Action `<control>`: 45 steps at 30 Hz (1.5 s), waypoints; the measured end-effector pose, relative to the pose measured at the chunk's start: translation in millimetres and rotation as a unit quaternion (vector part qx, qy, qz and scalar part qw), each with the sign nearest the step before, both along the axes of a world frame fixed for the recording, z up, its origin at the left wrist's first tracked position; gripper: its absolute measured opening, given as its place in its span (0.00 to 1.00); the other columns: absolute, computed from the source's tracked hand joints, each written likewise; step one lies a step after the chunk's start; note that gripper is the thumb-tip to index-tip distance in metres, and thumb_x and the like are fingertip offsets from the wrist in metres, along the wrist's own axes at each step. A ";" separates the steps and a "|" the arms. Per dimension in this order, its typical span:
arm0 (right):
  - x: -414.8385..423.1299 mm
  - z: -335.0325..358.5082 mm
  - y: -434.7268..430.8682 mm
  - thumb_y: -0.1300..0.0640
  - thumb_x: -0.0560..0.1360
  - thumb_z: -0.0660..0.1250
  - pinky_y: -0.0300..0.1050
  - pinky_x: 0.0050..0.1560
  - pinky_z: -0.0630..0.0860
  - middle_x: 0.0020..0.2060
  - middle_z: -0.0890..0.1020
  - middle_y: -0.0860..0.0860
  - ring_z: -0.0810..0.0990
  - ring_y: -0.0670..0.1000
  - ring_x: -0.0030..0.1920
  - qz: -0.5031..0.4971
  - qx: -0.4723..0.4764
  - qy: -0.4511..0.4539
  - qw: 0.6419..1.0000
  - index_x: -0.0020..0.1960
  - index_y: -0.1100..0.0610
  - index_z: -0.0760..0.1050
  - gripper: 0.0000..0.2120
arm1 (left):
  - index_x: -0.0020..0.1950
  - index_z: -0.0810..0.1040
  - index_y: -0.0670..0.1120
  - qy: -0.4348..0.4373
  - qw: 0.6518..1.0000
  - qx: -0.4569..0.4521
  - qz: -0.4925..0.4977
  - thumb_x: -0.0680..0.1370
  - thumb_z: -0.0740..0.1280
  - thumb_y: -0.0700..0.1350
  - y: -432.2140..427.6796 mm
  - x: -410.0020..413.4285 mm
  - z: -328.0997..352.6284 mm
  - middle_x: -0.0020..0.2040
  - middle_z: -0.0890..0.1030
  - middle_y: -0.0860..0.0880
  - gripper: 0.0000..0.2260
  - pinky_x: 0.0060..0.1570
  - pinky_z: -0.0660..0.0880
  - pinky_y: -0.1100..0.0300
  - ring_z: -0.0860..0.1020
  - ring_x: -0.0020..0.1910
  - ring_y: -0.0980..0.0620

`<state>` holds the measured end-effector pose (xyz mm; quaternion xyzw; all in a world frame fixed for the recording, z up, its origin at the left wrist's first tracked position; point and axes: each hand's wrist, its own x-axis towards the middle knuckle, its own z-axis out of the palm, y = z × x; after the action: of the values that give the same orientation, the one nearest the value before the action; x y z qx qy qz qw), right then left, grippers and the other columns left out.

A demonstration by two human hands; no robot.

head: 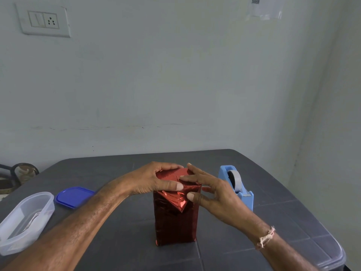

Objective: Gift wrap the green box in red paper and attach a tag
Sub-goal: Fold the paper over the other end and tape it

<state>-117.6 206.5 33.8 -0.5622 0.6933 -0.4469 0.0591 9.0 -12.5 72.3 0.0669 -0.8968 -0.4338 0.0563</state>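
On the table (117, 241) our box (172, 222), in red paper (175, 233), stands upright, long axis vertical; our left hand (154, 180) grips its top, our right hand (216, 192) presses the loose flap (175, 200) with straight fingers (192, 179), the tape dispenser (237, 187) just beside it

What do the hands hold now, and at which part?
The left hand grips the top end of the red-wrapped box; the right hand presses the folded paper flap there with straight fingers.
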 end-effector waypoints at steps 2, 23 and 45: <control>-0.7 0.0 -0.8 0.46 0.76 0.73 0.47 0.72 0.72 0.75 0.66 0.31 0.66 0.31 0.73 0.003 0.001 -0.008 1.000 0.68 0.37 0.77 0.21 | 0.72 0.74 0.58 -0.002 1.000 -0.004 0.006 0.70 0.76 0.59 0.2 -0.4 0.5 0.64 0.80 0.58 0.31 0.60 0.78 0.61 0.80 0.62 0.58; -64.6 -44.3 30.8 0.44 0.78 0.70 0.45 0.57 0.76 0.65 0.79 0.48 0.78 0.48 0.61 -0.359 -0.052 -0.124 0.924 0.68 0.48 0.78 0.20 | 0.66 0.78 0.59 -0.021 1.000 -0.014 0.005 0.67 0.77 0.66 -6.0 -1.6 -2.2 0.57 0.84 0.57 0.30 0.63 0.77 0.55 0.82 0.56 0.58; -132.2 -38.2 45.3 0.60 0.80 0.70 0.63 0.49 0.84 0.63 0.75 0.62 0.82 0.65 0.55 -0.321 0.071 -0.451 0.830 0.67 0.68 0.75 0.18 | 0.66 0.78 0.59 -0.012 1.000 0.004 0.005 0.62 0.76 0.69 -8.3 -4.7 -6.1 0.57 0.84 0.56 0.35 0.63 0.78 0.54 0.83 0.56 0.57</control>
<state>-249.8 251.8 -4.4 -0.0385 0.7608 -0.5940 0.2583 4.2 -20.8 66.2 0.0766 -0.8951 -0.4366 0.0475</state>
